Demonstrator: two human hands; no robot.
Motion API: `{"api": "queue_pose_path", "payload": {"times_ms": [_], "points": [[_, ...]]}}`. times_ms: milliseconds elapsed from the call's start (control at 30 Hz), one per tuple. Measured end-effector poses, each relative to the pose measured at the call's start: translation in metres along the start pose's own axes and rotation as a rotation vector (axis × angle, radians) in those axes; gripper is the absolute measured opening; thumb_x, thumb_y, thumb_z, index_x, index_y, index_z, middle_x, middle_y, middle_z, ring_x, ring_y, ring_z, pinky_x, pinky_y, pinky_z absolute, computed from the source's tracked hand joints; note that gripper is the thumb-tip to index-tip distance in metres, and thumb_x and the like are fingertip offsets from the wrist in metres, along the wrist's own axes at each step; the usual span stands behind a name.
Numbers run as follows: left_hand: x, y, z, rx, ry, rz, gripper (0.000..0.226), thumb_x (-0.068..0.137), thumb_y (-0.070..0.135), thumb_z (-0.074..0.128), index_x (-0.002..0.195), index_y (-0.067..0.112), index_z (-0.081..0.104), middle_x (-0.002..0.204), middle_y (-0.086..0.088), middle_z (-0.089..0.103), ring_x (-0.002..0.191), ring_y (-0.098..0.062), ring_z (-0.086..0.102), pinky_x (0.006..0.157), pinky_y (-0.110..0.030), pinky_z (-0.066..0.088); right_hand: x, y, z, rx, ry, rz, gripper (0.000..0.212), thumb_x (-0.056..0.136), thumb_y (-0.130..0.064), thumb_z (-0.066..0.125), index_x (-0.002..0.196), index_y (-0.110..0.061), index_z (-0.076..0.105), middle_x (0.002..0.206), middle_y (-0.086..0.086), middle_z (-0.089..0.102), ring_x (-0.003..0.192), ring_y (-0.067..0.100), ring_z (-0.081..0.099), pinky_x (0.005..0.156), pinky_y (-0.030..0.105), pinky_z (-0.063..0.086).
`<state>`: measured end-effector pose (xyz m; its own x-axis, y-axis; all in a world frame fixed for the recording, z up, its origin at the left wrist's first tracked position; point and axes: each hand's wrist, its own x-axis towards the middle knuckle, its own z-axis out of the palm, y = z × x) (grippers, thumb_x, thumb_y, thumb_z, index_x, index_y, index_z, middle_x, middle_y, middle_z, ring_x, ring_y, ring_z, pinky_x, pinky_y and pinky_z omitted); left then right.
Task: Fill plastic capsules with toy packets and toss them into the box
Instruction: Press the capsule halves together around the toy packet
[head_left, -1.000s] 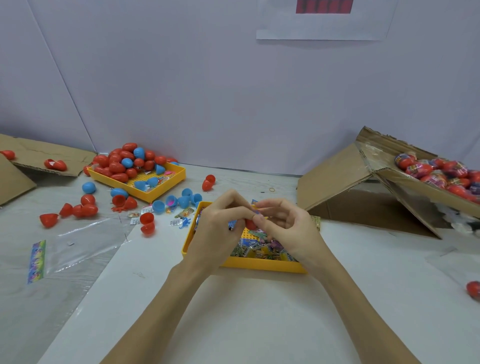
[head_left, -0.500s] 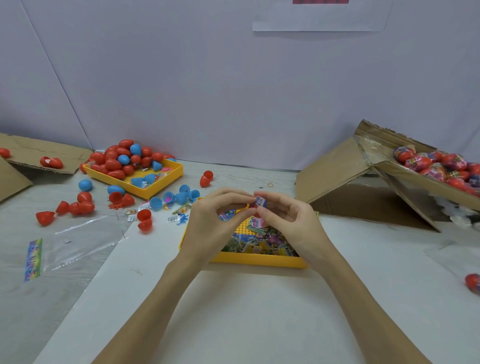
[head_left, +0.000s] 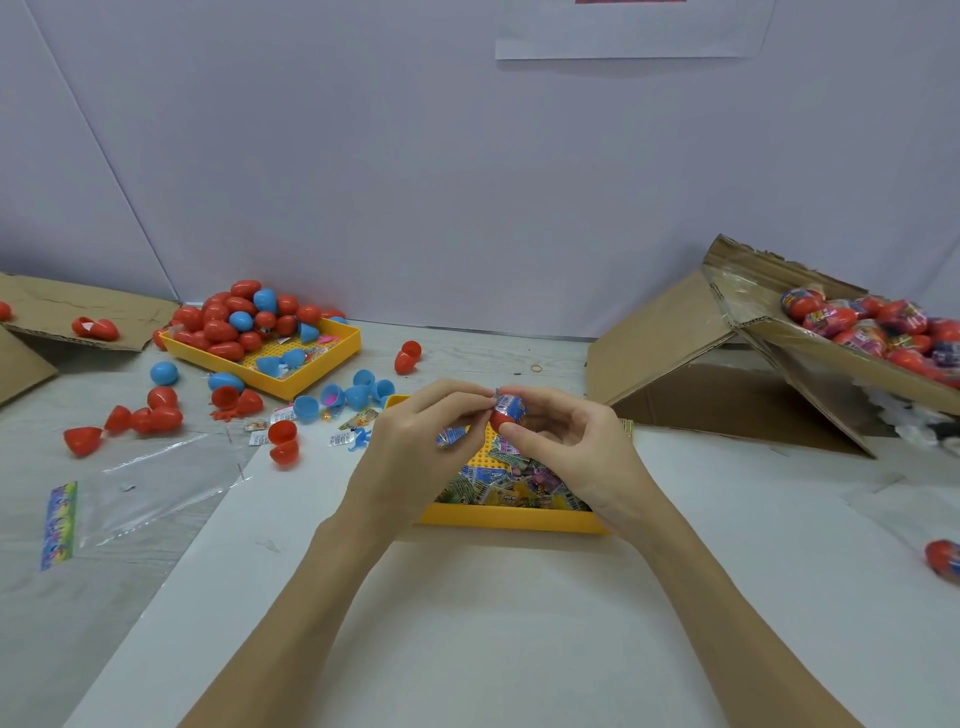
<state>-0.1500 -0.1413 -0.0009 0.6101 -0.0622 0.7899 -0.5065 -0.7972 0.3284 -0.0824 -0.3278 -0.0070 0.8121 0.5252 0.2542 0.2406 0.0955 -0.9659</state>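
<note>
Head view, right hand (head_left: 566, 447) pinches red capsule half (head_left: 506, 415), packet (head_left: 511, 404) upward, left hand (head_left: 415, 441) pinching packet, axis unclear

bare white table surface (head_left: 519, 649) lies open in front of the near yellow tray (head_left: 511, 519). to the left, loose capsule halves (head_left: 283, 441) and a clear bag (head_left: 156, 493) clutter the approach. on the right, the cardboard box (head_left: 753, 364) rises with flaps (head_left: 660, 338) slanting down.

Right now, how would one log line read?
stage: filling | right hand: holds red capsule | left hand: pushes packet in | box: waiting
</note>
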Motion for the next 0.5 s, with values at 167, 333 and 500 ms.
{"api": "queue_pose_path", "payload": {"times_ms": [167, 333, 500], "points": [[-0.0028, 0.0044, 0.0046, 0.081, 0.036, -0.01, 0.012, 0.085, -0.001, 0.078, 0.096, 0.001, 0.075, 0.096, -0.007, 0.072, 0.084, -0.016, 0.069, 0.074, -0.029, 0.059, 0.0011, 0.0021, 0.0023, -0.018, 0.016, -0.009, 0.034, 0.088, -0.014, 0.081, 0.121, -0.019, 0.074, 0.107, 0.001, 0.078, 0.098, 0.015, 0.073, 0.082, 0.023, 0.059], [-0.0028, 0.0065, 0.0069, 0.121, 0.033, -0.043, 0.011, 0.085, 0.0, 0.078, 0.095, 0.002, 0.074, 0.092, -0.007, 0.072, 0.078, -0.017, 0.068, 0.069, -0.03, 0.059, 0.0011, 0.0058, 0.0029, -0.045, 0.049, -0.027, 0.036, 0.086, -0.018, 0.083, 0.121, -0.017, 0.074, 0.105, 0.0, 0.078, 0.098, 0.017, 0.074, 0.084, 0.026, 0.06], [-0.0035, 0.0076, 0.0098, 0.116, 0.041, -0.074, 0.011, 0.084, 0.0, 0.079, 0.093, 0.001, 0.073, 0.09, -0.008, 0.071, 0.077, -0.015, 0.067, 0.069, -0.024, 0.057, -0.0015, 0.0069, 0.0063, -0.087, 0.108, -0.076, 0.034, 0.084, -0.019, 0.084, 0.117, -0.014, 0.075, 0.099, -0.003, 0.079, 0.084, 0.012, 0.074, 0.064, 0.021, 0.059]]}}
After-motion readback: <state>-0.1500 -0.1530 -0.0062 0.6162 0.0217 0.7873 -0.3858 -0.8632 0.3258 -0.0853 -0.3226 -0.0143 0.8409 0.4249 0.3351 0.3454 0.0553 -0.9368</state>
